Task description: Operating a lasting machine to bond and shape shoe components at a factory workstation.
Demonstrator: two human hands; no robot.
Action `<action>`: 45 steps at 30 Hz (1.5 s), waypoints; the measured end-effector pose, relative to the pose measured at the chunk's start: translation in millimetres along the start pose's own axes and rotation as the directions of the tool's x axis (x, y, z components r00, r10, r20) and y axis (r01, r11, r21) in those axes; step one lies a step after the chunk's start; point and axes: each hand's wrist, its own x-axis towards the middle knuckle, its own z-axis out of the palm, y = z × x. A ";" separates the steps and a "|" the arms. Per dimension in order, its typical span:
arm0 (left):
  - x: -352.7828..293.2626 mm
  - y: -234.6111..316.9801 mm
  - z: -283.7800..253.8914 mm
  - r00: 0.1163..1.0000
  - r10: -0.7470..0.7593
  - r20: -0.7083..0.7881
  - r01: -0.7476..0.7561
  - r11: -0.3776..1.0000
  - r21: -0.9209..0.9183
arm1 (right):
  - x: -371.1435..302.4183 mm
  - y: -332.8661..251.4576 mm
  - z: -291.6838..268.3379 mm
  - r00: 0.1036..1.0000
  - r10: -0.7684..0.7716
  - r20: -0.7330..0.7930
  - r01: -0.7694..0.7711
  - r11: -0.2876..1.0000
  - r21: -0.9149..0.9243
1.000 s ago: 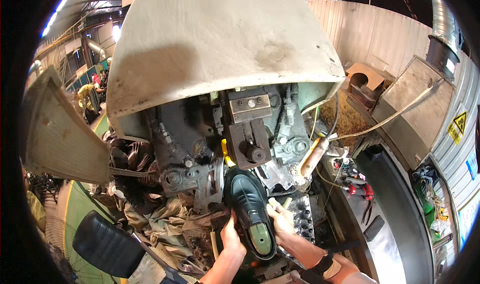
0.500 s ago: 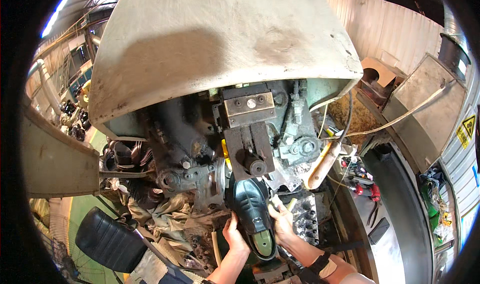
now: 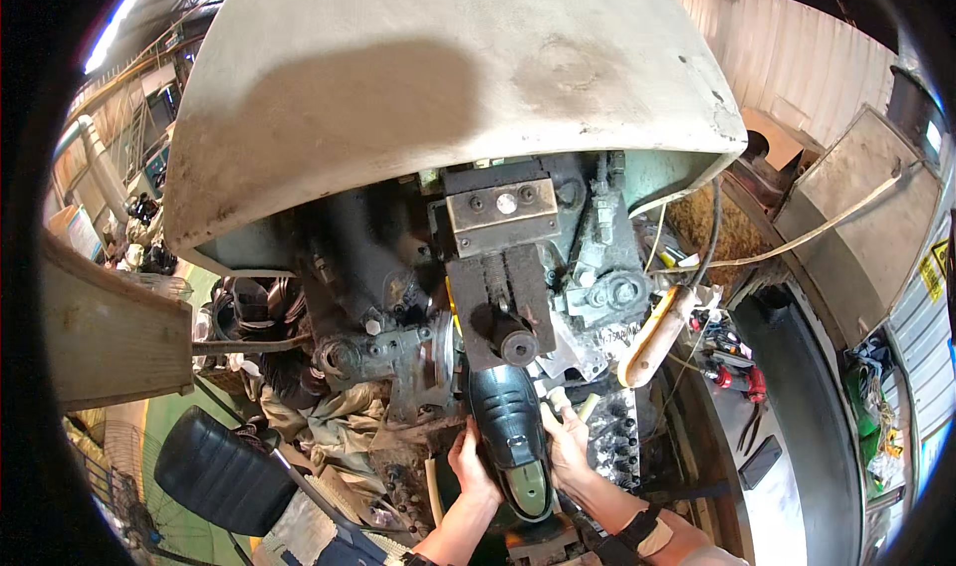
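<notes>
A black leather shoe [image 3: 505, 412] with a green last [image 3: 529, 486] inside it sits between my two hands, its toe tucked under the machine's dark metal block [image 3: 500, 302]. My left hand [image 3: 473, 466] presses against the shoe's left side, fingers partly hidden beneath it. On the other side my right hand [image 3: 568, 447] grips the shoe near its opening, its fingers curled toward the sole. The round metal knob [image 3: 518, 347] on the block stands just above the toe. The underside of the shoe is hidden.
A large pale machine hood [image 3: 448, 78] arches overhead. A wooden-handled tool [image 3: 657, 337] hangs at right, near a metal bench [image 3: 772, 506] with red-handled pliers [image 3: 742, 385] and a dark phone-like slab [image 3: 761, 461]. A black padded seat [image 3: 221, 471] stands at lower left, beside crumpled cloth [image 3: 339, 427].
The shoe's toe has gone slightly farther under the metal block. Both hands keep their hold on its sides. The whole view has shifted a little.
</notes>
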 end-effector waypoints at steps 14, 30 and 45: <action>-4.4 117.7 -174.1 0.917 0.362 0.166 -0.291 0.326 0.899 | -5.9 -98.8 -106.0 0.987 0.139 -0.087 -0.161 0.718 -0.678; -34.6 52.3 -355.0 0.817 0.563 -0.121 0.099 0.069 0.993 | 24.6 -108.4 -319.0 0.872 -0.319 -0.370 -0.204 0.452 -0.868; -58.4 84.7 -221.0 0.796 0.604 0.037 -0.326 0.377 0.867 | -0.3 -180.9 -239.6 0.963 -0.230 -0.141 -0.007 0.502 -0.865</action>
